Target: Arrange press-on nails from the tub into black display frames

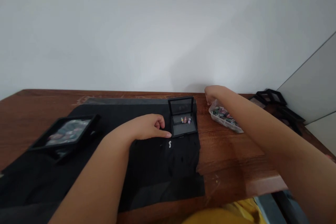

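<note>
A small black case (183, 135) stands with its lid raised on the black cloth, and a few small colourful pieces (185, 120) lie inside it. My left hand (151, 126) rests at the case's left front corner, its thumb stretched to the edge and its other fingers curled, with a gap between and nothing held. A small white piece (169, 144) lies on the cloth just in front of the case. My right hand (211, 94) is at the back left corner of a clear plastic tub (228, 124) of colourful pieces; its fingertips are mostly hidden.
A larger black framed box (67, 133) with pieces under its clear top sits at the left on the black cloth (157, 171). More black cases (271, 97) are piled at the right by the wall. The wooden table (231, 164) ends at the wall behind.
</note>
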`<control>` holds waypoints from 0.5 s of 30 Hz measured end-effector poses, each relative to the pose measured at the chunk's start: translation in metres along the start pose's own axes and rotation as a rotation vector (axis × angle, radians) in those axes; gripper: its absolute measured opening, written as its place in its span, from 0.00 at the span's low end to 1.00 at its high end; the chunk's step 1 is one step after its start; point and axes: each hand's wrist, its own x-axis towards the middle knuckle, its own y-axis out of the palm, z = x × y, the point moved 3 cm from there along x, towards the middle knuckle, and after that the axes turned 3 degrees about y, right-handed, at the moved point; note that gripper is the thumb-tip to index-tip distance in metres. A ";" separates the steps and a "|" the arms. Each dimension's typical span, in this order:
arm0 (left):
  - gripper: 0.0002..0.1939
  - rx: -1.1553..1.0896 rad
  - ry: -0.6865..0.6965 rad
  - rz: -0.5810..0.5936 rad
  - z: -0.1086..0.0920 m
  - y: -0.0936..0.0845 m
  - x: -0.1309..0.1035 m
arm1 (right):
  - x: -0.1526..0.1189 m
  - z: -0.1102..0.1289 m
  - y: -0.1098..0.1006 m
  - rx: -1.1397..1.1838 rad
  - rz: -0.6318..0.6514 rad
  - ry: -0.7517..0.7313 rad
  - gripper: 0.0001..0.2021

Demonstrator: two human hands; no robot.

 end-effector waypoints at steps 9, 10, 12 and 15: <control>0.26 0.002 0.011 -0.022 -0.001 0.000 -0.001 | 0.001 -0.008 0.004 0.093 -0.046 -0.059 0.10; 0.26 0.002 0.012 -0.018 -0.002 0.000 -0.001 | -0.002 -0.009 0.003 0.104 -0.047 -0.066 0.10; 0.26 0.001 0.009 -0.008 -0.002 0.000 -0.001 | -0.009 -0.011 -0.001 0.125 -0.048 -0.088 0.08; 0.28 0.021 0.011 -0.013 -0.005 0.000 -0.002 | -0.023 -0.016 -0.008 0.173 -0.047 -0.144 0.06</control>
